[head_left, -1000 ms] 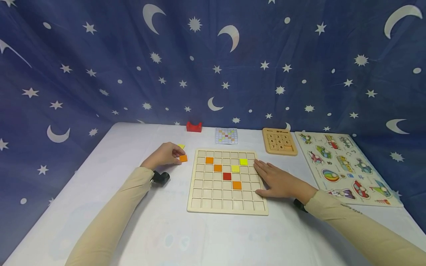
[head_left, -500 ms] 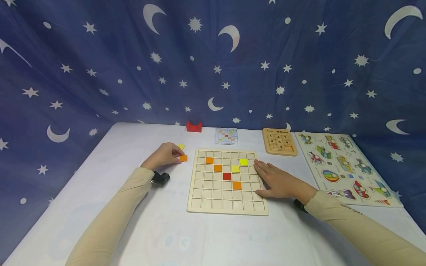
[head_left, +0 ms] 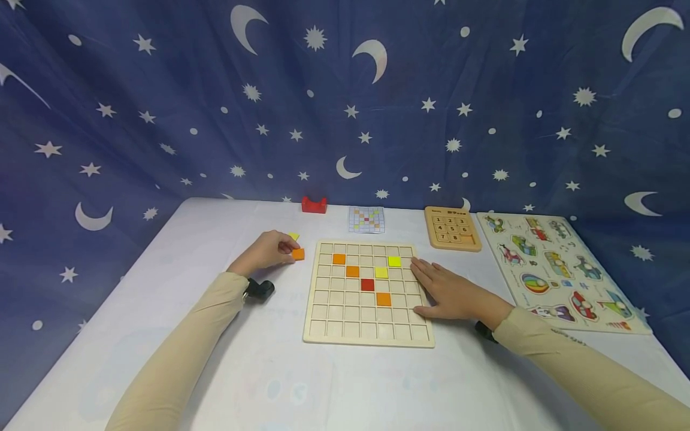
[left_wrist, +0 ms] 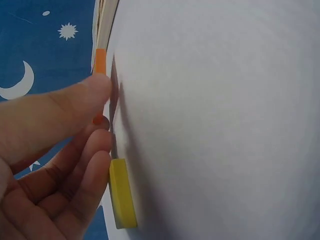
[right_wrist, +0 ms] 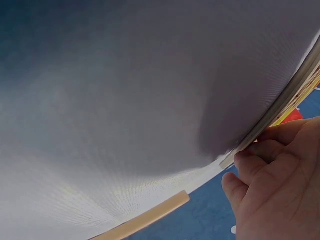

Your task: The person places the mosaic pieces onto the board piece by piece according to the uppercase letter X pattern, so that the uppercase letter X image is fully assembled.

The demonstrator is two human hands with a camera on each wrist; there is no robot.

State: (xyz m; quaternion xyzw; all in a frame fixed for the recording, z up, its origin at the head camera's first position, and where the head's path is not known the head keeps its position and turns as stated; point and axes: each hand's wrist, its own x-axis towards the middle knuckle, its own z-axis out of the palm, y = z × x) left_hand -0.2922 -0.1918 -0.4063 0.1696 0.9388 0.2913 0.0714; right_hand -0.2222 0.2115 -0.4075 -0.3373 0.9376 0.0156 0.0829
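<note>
My left hand (head_left: pixel 268 249) pinches an orange square tile (head_left: pixel 298 254) between thumb and fingers, just left of the wooden grid board (head_left: pixel 350 329). In the left wrist view the same orange tile (left_wrist: pixel 100 61) is seen edge-on, close over the white cloth. A yellow tile (left_wrist: pixel 122 195) lies by the lower fingers, partly covered by the hand in the head view. My right hand (head_left: pixel 453 291) lies with fingers stretched along the board's right edge. Set in the board are a red tile (head_left: pixel 368 285), several orange ones and two yellow ones.
Behind the board lie a printed pattern card (head_left: pixel 366 220) and a red notched block (head_left: pixel 314 205). A wooden number puzzle (head_left: pixel 453 228) stands at the back right, with a large picture puzzle board (head_left: pixel 566 275) beyond my right hand. A starry blue curtain (head_left: pixel 345 108) backs the table.
The orange tile in my left hand has shifted very slightly to the right. My right hand and the tiles on the board have stayed put.
</note>
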